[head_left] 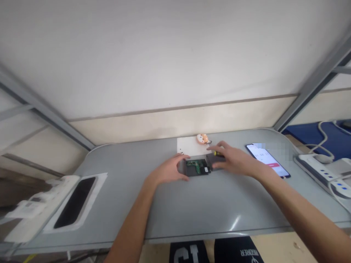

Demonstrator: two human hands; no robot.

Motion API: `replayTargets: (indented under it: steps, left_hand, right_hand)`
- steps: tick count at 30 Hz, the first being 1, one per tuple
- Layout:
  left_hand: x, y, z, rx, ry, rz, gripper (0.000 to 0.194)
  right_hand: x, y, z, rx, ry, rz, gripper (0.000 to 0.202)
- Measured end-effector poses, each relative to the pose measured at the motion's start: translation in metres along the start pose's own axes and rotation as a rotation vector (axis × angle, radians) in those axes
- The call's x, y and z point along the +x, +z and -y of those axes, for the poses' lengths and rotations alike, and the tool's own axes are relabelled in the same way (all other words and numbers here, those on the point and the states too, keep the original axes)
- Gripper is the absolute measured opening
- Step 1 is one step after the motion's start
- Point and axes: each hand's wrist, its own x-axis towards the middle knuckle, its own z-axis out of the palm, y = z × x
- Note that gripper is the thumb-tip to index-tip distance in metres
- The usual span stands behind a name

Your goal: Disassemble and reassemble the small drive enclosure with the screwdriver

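Note:
A dark device with an exposed green circuit board (197, 167) lies flat on the grey table (192, 204). At its left end, my left hand (171, 168) curls its thumb and fingers around the edge, gripping it. My right hand (230, 159) is at the other end, fingers closed on a yellow-and-black tool (218, 153) and over a dark grey piece (215, 160) beside the board. Just behind the device lies a white sheet (189, 145) with several tiny dark bits on its left part. An orange-and-white animal-shaped item (202, 138) rests at the sheet's back right.
A lit phone (267, 160) lies to the right, near a white power strip (323, 173) with cables. On the left, a black phone-like slab (75, 202) rests on white paper beside another white strip (41, 212). Grey metal posts frame both sides; a wall stands behind.

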Motion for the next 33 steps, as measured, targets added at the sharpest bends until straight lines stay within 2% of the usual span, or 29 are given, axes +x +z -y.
replayTargets:
  steps: [1, 3, 7, 11, 16, 19, 22, 27, 29, 30, 31, 33]
  left_hand:
    - [0.001, 0.001, 0.001, -0.006, -0.003, -0.007, 0.078]
    - [0.003, 0.004, 0.001, -0.011, -0.004, -0.024, 0.074]
    - [0.006, 0.011, -0.003, 0.014, -0.025, -0.053, 0.072]
    - [0.009, 0.02, -0.004, 0.03, -0.015, -0.09, 0.075]
    - [0.012, 0.028, -0.008, 0.025, 0.0, -0.121, 0.076]
    - [0.012, 0.033, -0.009, 0.022, 0.005, -0.117, 0.085]
    - [0.012, 0.036, -0.007, 0.021, 0.012, -0.123, 0.092]
    - [0.014, 0.035, -0.007, 0.034, 0.064, -0.119, 0.092]
    - [0.015, 0.034, -0.012, 0.054, 0.119, -0.087, 0.087]
    - [0.016, 0.035, -0.014, 0.063, 0.148, -0.074, 0.084]
    - [0.016, 0.036, -0.017, 0.073, 0.161, -0.073, 0.081]
    - [0.015, 0.039, -0.02, 0.1, 0.16, -0.105, 0.075]
  right_hand:
    - [-0.007, 0.001, -0.011, -0.103, 0.02, 0.104, 0.063]
    - [-0.015, 0.003, -0.027, -0.23, 0.034, 0.184, 0.075]
    - [-0.015, -0.009, -0.038, -0.241, 0.023, 0.2, 0.058]
    - [-0.009, -0.019, -0.024, -0.158, -0.002, 0.216, 0.049]
    - [-0.009, 0.002, -0.006, -0.241, -0.059, 0.213, 0.047]
    - [-0.008, 0.014, 0.002, -0.266, -0.091, 0.19, 0.049]
    - [-0.004, 0.019, 0.009, -0.227, -0.113, 0.174, 0.046]
    - [0.004, 0.021, 0.013, -0.14, -0.15, 0.163, 0.036]
    - [0.007, 0.019, 0.012, -0.039, -0.165, 0.104, 0.029]
    - [0.009, 0.018, 0.013, 0.036, -0.167, 0.03, 0.027]
    - [0.012, 0.016, 0.014, 0.125, -0.159, -0.085, 0.028]
    - [0.019, 0.011, 0.017, 0.301, -0.09, -0.404, 0.034]
